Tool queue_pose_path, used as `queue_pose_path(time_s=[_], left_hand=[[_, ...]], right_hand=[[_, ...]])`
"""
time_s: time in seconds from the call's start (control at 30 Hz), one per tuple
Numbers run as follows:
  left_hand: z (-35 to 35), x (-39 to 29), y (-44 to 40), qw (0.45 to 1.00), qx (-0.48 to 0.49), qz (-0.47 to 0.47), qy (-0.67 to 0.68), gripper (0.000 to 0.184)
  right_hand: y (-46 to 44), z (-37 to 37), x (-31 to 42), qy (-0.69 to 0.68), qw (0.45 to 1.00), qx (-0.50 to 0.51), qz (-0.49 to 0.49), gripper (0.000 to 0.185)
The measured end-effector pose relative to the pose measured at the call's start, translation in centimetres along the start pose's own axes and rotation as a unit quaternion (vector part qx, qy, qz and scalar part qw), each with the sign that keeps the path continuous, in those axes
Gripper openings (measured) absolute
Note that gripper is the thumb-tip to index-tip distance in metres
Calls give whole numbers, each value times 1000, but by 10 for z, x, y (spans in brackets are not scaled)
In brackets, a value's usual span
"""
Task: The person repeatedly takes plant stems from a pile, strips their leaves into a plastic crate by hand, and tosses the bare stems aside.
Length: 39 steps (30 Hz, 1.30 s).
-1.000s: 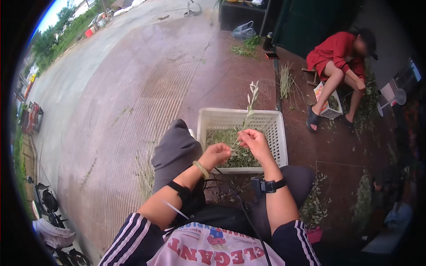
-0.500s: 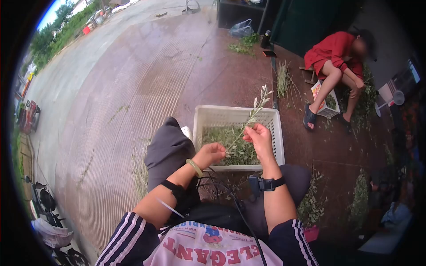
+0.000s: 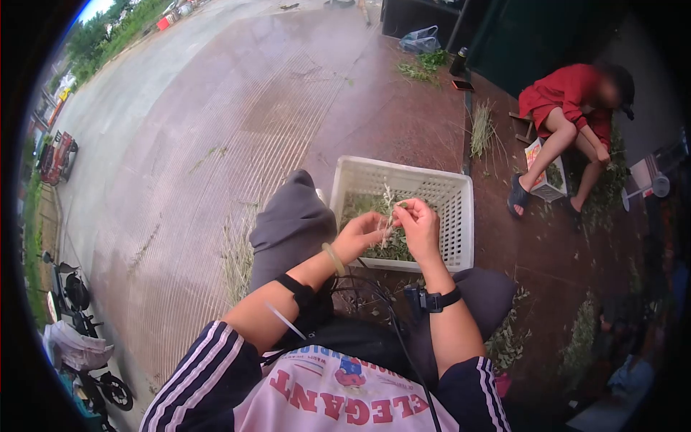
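A leafy sprig (image 3: 389, 196) with pale green leaves stands between my hands, above a white plastic crate (image 3: 457, 223). My left hand (image 3: 360, 236) is closed in a pinch around the lower part of the stem. Beside it, my right hand (image 3: 420, 227) has thumb and fingertips pressed together on the same sprig, higher up. Plucked green leaves (image 3: 392, 250) cover the crate's bottom, partly hidden by my hands. The crate sits just in front of my knees.
At the right, a person in red (image 3: 568, 93) sits bent over a small box (image 3: 548, 181) of leaves. Bare stalks (image 3: 241, 248) lie left of my knee, and another stalk bundle (image 3: 483, 129) lies beyond the crate. A plastic bag (image 3: 419, 40) and dark bottle (image 3: 458, 62) stand farther back.
My hands have come closer together on the sprig, and my left hand has moved up and right. Less of the sprig shows above my right hand. The whole view has shifted slightly.
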<state>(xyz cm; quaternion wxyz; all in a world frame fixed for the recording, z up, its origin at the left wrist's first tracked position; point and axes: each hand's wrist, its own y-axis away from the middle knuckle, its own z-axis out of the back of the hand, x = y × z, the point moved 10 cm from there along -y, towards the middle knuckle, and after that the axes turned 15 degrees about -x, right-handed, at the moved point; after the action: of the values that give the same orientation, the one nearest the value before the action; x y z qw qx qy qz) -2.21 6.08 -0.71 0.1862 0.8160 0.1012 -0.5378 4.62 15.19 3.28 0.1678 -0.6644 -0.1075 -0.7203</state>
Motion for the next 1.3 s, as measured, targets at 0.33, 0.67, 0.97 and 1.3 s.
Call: queue_pose_path(time_s=[0.33, 0.67, 0.97, 1.3], left_hand=[[2, 24, 1, 968, -7, 205, 145, 55], [6, 17, 1, 991, 8, 127, 35, 24], [22, 25, -6, 991, -63, 106, 50, 9], [36, 21, -4, 979, -135, 123, 94, 8]], right_hand=[[18, -17, 51, 173, 958, 67, 218, 7], [26, -18, 51, 178, 945, 119, 248, 8], [22, -9, 52, 221, 939, 76, 253, 7], [8, 8, 35, 212, 961, 9, 178, 23]])
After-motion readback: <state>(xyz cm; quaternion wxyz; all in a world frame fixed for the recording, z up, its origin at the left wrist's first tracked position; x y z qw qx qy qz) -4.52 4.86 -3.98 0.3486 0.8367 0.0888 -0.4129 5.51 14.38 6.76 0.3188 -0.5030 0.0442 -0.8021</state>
